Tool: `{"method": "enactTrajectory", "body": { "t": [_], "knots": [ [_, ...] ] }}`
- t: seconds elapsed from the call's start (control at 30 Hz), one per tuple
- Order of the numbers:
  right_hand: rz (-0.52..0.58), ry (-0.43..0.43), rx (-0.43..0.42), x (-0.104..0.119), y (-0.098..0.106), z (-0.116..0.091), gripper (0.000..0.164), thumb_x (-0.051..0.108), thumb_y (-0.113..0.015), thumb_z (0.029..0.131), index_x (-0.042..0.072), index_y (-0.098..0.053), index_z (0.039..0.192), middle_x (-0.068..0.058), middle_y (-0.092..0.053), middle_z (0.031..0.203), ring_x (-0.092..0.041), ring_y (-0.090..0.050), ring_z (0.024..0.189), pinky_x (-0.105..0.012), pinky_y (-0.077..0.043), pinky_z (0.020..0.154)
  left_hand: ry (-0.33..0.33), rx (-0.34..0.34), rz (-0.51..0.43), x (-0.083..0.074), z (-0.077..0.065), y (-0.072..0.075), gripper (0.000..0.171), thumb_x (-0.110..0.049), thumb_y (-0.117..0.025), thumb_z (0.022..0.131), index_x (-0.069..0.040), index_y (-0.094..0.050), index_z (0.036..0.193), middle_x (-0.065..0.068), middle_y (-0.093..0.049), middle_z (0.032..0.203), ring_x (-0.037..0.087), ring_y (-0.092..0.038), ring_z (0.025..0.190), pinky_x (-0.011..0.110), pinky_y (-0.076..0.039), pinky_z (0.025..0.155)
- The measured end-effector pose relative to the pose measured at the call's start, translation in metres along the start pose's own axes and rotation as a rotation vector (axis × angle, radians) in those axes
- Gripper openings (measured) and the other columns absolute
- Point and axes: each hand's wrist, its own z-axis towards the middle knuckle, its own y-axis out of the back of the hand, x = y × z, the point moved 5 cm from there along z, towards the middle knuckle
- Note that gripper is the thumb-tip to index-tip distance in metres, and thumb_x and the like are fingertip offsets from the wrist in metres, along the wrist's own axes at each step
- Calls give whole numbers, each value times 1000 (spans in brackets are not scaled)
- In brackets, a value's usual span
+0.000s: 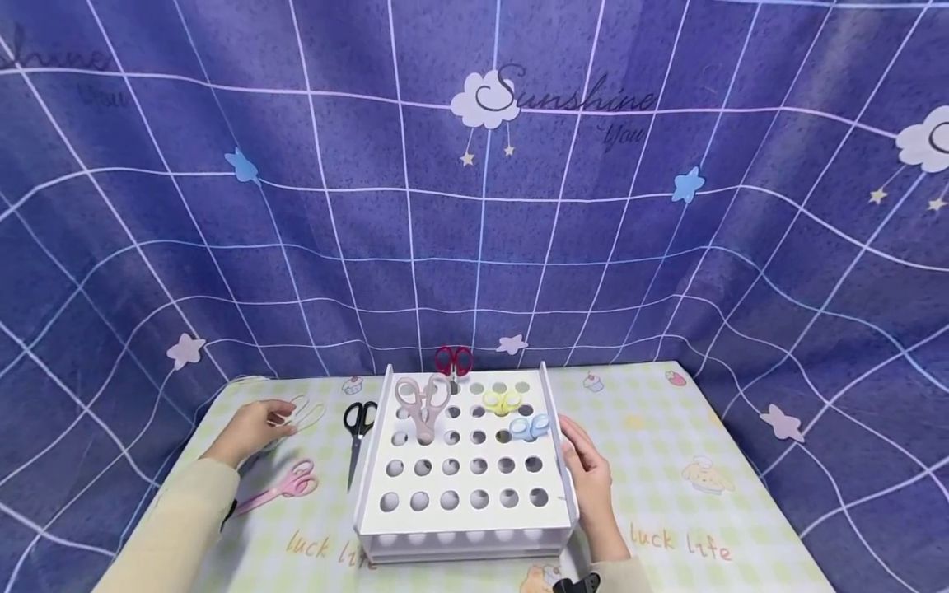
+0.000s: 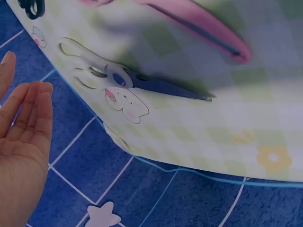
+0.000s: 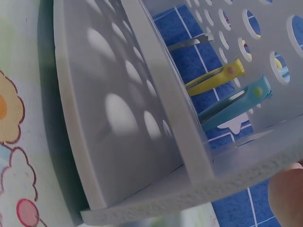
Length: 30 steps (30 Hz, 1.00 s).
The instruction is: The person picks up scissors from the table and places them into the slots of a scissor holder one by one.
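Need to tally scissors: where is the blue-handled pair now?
In the head view, the blue-handled pair sits in the right side of the white rack, between the yellow-handled pair and the right hand.

Blue scissors [image 3: 239,100] in white rack [image 3: 166,94]

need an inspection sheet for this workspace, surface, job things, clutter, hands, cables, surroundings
Surface: checked cloth with printed pictures and lettering.
Job's things: white rack bears red scissors, beige scissors, yellow scissors and light blue scissors; left of it lie black scissors, pink scissors and pale-handled scissors.
Clutter: nothing seen.
Left hand: near the pale-handled scissors, fingers extended; contact unclear.
Right hand: at the rack's right side.
Cables: nothing seen.
Surroundings: blue curtain with grid lines, stars and clouds.
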Motion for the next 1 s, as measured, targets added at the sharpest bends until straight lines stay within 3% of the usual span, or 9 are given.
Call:
{"method": "enactTrajectory", "body": {
  "t": [0.2, 0.4, 0.6, 0.8, 1.0],
  "knots": [
    [37, 6, 17, -4, 3, 1, 33, 0, -52, 97, -7, -58, 129, -22, -52, 139, 0, -51, 125, -10, -36, 106, 43, 15, 29, 17, 12, -5, 42, -12, -75, 81, 11, -63, 114, 29, -67, 105, 39, -65, 92, 48, -55, 80],
    [48, -12, 29, -4, 2, -1, 34, 4, -52, 98, -7, -56, 130, -21, -50, 141, -1, -50, 126, -11, -36, 107, 61, 36, 45, 34, 18, -8, 43, -12, -73, 82, 11, -62, 116, 25, -70, 96, 34, -66, 85, 42, -54, 74],
    [74, -34, 34, -6, 1, -1, 36, 4, -52, 97, -8, -55, 131, -20, -50, 142, -2, -51, 126, -13, -36, 108, 102, 66, 70, 49, 26, -2, 48, -13, -72, 82, 13, -58, 119, 31, -67, 100, 42, -65, 89, 54, -53, 80],
    [61, -36, 12, -5, 1, -1, 35, 4, -53, 97, -7, -55, 131, -19, -51, 141, 1, -51, 125, -11, -37, 107, 138, 107, 81, 53, 34, -2, 54, -19, -71, 85, 12, -53, 126, 39, -59, 112, 55, -57, 103, 61, -48, 88],
    [54, -47, 11, -4, 1, -1, 35, 5, -53, 97, -4, -57, 131, -16, -51, 142, -3, -51, 127, -11, -37, 107, 160, 103, 74, 53, 36, -5, 57, -17, -71, 83, 15, -50, 126, 38, -61, 110, 54, -58, 102, 63, -46, 91]
  ]
}}
